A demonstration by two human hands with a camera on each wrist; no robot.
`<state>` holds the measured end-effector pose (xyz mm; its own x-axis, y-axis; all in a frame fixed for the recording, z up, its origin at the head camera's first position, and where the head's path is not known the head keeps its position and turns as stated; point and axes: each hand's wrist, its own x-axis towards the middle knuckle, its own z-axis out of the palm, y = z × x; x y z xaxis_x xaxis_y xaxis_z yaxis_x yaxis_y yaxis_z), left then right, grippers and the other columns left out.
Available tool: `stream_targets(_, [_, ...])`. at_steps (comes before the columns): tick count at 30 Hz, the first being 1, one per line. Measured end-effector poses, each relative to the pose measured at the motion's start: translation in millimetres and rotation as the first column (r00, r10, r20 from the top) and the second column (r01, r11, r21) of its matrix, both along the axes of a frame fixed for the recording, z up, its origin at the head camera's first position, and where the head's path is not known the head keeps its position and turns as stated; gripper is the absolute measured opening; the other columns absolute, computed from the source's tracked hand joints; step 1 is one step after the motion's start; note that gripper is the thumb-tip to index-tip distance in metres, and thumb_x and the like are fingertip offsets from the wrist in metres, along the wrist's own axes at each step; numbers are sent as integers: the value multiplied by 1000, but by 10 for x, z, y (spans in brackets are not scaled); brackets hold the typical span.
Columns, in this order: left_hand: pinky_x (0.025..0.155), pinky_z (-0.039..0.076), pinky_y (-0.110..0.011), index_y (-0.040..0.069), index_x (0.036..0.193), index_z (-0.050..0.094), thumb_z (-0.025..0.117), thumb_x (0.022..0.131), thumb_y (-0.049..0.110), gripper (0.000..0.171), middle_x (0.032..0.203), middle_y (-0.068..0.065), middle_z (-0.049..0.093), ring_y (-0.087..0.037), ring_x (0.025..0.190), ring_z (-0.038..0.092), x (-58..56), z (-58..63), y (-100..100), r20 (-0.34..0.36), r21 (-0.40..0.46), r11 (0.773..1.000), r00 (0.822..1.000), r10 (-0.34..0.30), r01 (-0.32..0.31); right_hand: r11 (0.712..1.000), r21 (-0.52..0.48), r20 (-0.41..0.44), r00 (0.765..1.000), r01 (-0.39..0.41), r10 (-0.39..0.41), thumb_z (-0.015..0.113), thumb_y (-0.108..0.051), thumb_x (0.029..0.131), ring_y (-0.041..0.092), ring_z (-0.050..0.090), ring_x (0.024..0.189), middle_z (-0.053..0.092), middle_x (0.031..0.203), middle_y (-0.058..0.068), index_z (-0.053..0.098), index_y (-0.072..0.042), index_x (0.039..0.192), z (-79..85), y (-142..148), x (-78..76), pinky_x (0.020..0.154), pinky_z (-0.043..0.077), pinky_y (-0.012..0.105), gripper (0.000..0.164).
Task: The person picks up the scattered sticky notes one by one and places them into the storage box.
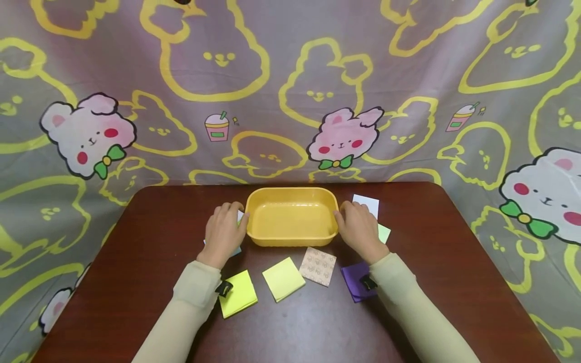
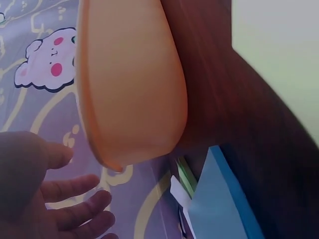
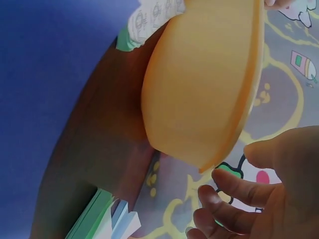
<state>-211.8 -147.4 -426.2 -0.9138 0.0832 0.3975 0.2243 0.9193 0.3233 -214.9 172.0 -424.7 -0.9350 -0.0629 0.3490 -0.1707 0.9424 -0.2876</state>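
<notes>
A yellow plastic basin (image 1: 292, 241) sits at the far middle of the table, with nothing inside it. My left hand (image 1: 223, 229) is at its left end, fingertips right by the rim in the head view. The left wrist view has that hand (image 2: 65, 194) with loosely spread fingers and a small gap to the basin (image 2: 132, 79). At the opposite end is my right hand (image 1: 360, 227). Its relaxed fingers (image 3: 239, 191) lie close to the basin's corner (image 3: 199, 84) in the right wrist view, gripping nothing.
Sticky note pads lie around the basin: bright yellow (image 1: 238, 297), pale yellow (image 1: 283, 280), patterned (image 1: 318, 266) and purple (image 1: 354, 282) in front. White (image 1: 368, 204) and green (image 1: 384, 233) ones are beyond my right hand. A blue pad (image 2: 217, 199) is partly hidden under my left hand. A patterned cloth (image 1: 268, 101) hangs behind.
</notes>
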Motion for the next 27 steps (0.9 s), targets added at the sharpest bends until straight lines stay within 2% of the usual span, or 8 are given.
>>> stream_targets(5, [64,45,-45,6,96,63,58,90,31,26,86,-11,61,-32,76,56,-64,-7,31,16,-31,999,999,40,-39,1000,8,17,1000,9,-9,55,-33,90,33,52,69,55,73,10,55,-10,77,-45,8,-30,54,42,46,27])
stream_targets(13, [53,42,-42,9,80,62,56,92,29,23,67,-6,58,-28,58,55,-110,-31,49,53,-88,993,995,85,-80,1000,31,59,998,-4,2,56,-28,90,32,55,72,58,77,9,62,-8,83,-60,19,-46,57,45,47,22])
stream_targets(27, [54,43,-45,9,80,63,55,92,28,25,70,-9,62,-32,63,59,-65,-3,68,92,-109,991,992,88,-78,1000,18,37,999,-11,11,58,-24,89,32,56,69,59,73,8,63,-8,80,-53,28,-82,54,45,46,19])
